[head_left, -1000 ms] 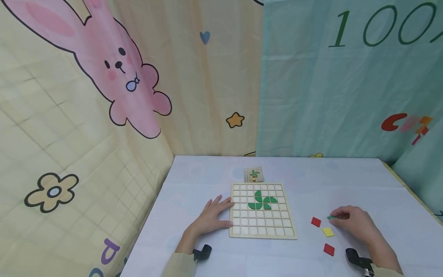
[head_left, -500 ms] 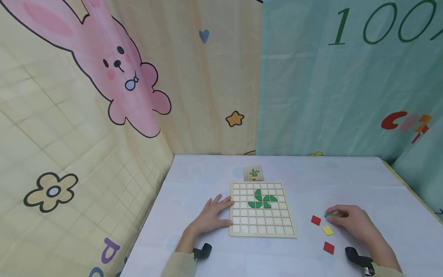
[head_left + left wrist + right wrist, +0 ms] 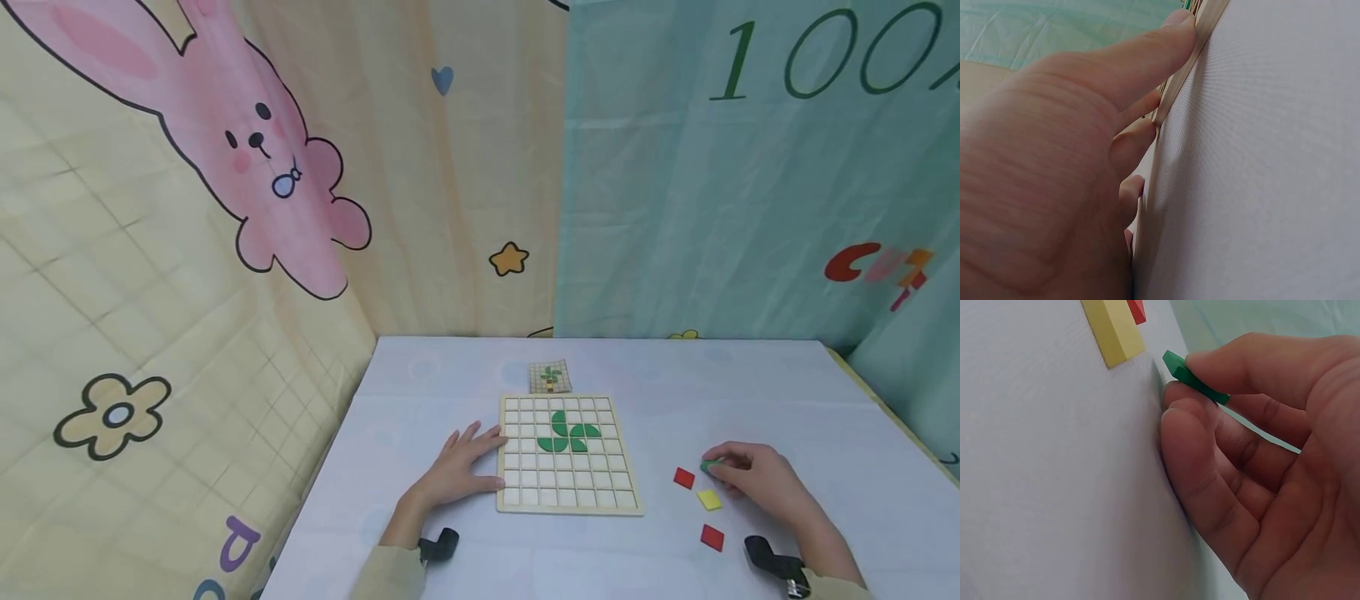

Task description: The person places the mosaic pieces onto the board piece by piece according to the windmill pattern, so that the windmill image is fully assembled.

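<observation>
A pale wooden grid board [image 3: 566, 496] lies on the table, with several green curved tiles [image 3: 555, 445] set in its upper middle cells. My left hand [image 3: 459, 471] rests at the board's left edge, thumb and fingertips touching the rim; in the left wrist view the thumb lies along the wooden edge [image 3: 1179, 78]. To the right of the board, my right hand [image 3: 761, 479] pinches a green tile [image 3: 1194, 380] between thumb and fingers, just above the table. Part of that tile is hidden by the fingers, so its full shape cannot be told.
Beside the right hand lie a red tile [image 3: 684, 477], a yellow tile [image 3: 709, 500] and a second red tile [image 3: 712, 537]. A small pattern card [image 3: 550, 377] sits behind the board. Curtains with printed pictures hang behind and left of the white table [image 3: 420, 375].
The right hand has shifted slightly left with the green tile, which has turned a little between the fingers. The left hand and the board have stayed in place.
</observation>
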Demonstrator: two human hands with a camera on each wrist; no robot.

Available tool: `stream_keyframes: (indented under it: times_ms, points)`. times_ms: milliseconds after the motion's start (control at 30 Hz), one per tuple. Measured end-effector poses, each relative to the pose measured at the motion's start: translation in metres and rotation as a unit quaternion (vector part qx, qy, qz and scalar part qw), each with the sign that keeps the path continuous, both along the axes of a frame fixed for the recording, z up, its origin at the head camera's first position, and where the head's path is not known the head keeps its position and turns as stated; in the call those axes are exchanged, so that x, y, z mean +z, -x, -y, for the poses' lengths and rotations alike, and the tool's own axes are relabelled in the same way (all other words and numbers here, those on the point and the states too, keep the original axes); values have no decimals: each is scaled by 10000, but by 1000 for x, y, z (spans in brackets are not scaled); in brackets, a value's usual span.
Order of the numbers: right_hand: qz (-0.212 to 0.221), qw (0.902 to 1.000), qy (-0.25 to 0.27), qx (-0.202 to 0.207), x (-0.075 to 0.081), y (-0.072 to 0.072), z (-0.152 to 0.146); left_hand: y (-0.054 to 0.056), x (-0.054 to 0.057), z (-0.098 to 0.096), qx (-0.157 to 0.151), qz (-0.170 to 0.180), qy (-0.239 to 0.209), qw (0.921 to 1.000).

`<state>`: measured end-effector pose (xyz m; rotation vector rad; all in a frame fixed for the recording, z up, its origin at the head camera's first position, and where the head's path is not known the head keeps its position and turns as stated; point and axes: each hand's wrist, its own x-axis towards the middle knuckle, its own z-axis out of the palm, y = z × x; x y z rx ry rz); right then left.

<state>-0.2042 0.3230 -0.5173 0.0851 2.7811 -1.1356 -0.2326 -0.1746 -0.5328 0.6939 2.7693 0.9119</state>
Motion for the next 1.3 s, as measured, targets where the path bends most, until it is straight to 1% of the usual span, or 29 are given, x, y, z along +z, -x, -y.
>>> stream_keyframes:
  times_ms: [167, 333, 533, 667, 900, 967, 1133, 1300]
  points:
    - [89, 9999, 98, -5, 2, 1, 5, 0, -1, 0, 0, -18, 49, 10000]
    - [80, 9999, 14, 69, 4, 5, 6, 1, 0, -1, 14, 6, 62, 10000]
    - [-127, 9997, -179, 137, 7, 9, 10, 2, 1, -2, 8, -44, 76, 10000]
    - [-275, 9993, -208, 170, 9, 10, 16, 2, 1, -2, -6, -82, 89, 9999]
    - [-282, 9990, -223, 250, 7, 12, 26, 0, 2, -1, -122, -157, 32, 9998]
    - [-272, 9990, -263, 249, 7, 14, 28, 0, 2, -1, -103, -141, 32, 9998]
    - [-338, 9985, -333, 280, 8, 17, 34, -1, 4, -2, -85, -116, -22, 9999]
    - [-489, 9978, -338, 299, 11, 17, 40, -1, 5, -2, -125, -144, -33, 9998]
